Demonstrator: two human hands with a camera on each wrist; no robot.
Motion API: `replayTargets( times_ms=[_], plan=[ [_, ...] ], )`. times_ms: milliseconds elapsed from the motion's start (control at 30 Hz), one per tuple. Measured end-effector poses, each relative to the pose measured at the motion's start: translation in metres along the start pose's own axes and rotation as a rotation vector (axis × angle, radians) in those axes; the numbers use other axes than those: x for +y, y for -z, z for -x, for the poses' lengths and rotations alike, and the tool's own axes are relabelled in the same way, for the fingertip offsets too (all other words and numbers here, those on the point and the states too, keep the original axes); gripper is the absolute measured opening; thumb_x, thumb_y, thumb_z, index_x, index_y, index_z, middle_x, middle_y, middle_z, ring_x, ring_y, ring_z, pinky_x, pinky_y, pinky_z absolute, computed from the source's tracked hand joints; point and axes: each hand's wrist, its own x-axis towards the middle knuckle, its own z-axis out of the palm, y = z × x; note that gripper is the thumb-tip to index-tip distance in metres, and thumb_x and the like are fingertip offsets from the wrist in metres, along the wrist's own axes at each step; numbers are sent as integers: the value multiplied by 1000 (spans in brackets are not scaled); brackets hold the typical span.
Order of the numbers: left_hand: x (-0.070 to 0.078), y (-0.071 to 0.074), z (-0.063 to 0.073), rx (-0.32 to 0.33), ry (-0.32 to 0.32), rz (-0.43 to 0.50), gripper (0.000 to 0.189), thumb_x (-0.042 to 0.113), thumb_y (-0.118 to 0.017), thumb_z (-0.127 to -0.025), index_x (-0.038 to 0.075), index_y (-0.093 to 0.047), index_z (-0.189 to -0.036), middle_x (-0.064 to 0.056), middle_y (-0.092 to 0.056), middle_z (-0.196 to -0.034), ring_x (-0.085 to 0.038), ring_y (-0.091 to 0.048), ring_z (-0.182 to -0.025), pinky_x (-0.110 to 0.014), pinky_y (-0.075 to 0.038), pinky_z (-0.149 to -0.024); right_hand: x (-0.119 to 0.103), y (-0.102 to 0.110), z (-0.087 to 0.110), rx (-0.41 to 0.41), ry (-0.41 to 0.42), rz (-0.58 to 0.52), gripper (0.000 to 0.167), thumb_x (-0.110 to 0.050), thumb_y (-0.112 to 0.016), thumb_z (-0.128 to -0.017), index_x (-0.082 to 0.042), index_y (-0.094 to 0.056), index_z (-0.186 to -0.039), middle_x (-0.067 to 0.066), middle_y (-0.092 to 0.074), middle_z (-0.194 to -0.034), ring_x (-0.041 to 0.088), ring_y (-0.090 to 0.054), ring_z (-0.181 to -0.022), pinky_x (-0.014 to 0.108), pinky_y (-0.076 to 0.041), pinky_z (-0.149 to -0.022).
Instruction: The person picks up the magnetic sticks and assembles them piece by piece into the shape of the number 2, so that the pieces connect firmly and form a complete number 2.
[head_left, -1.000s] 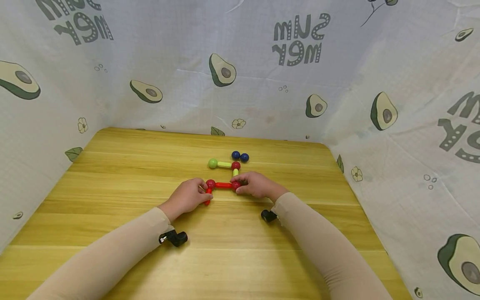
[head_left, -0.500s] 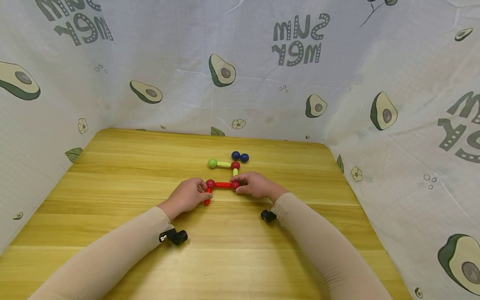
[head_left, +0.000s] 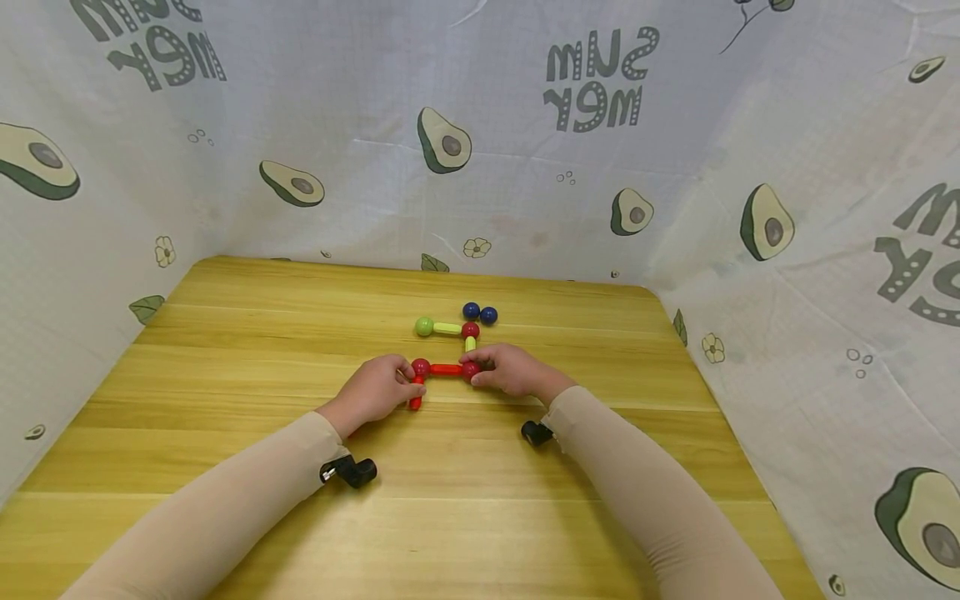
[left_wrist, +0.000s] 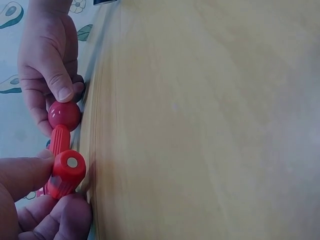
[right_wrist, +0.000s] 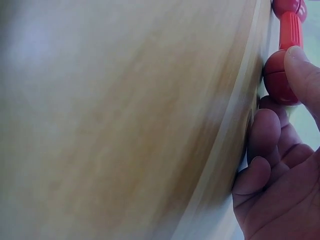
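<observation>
My left hand [head_left: 372, 390] pinches a short red rod [head_left: 416, 393] of a magnetic ball-and-stick set between thumb and fingers; its bare end with a silvery disc [left_wrist: 72, 162] faces the left wrist camera. That rod meets a red ball [head_left: 422, 367] at its far end. From there a second red rod [head_left: 446, 369] runs right to another red ball [right_wrist: 277, 82], which my right hand [head_left: 513, 371] holds with thumb and fingers. Behind it, a yellow-green rod [head_left: 470, 343] leads to a third red ball [head_left: 470, 330], then another yellow-green rod [head_left: 447, 329] and a green ball [head_left: 424, 327].
Two dark blue balls [head_left: 489, 316] lie side by side just behind the chain. Everything rests on a wood-grain table [head_left: 420, 517], enclosed at the back and sides by a white cloth [head_left: 360, 75] printed with avocados. A black wrist camera [head_left: 352, 472] sits at each cuff.
</observation>
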Motion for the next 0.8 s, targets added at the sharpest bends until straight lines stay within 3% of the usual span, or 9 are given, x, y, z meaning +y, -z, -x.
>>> replayTargets(
  times_ms=[800],
  plan=[
    [-3,0,-2,-3,-11,-8,29,34,-77,-97,9,-68,-110,-4,-72,-108,-18,-61,-86,-31,-50,-75,-1,-1,2,6,-15,-27,40,-22,-73,-100,-24,-69,-141,0,-70,-136,20,-62,-116,48,-46,-115]
  ],
)
